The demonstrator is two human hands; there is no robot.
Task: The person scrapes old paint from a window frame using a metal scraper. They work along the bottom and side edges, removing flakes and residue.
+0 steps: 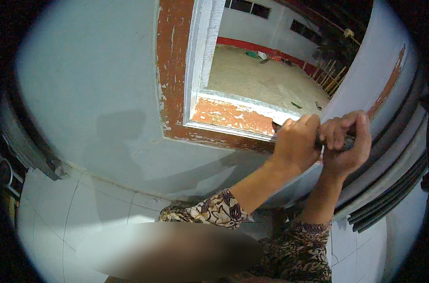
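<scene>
My left hand is closed, fingers wrapped, over the lower right part of a window frame with flaking brown paint and pale bare patches. Close beside it, on the right, my right hand curls around a dark hand tool. A dark tip pokes out left of my left hand, against the brown sill. It seems to belong to the same tool, but my fingers hide most of it, so its exact kind does not show.
Pale blue wall surrounds the opening. Outside lies a concrete yard with scattered things by a red-based wall. At right, a pale panel stands near dark ribbed strips. White tiles cover the floor.
</scene>
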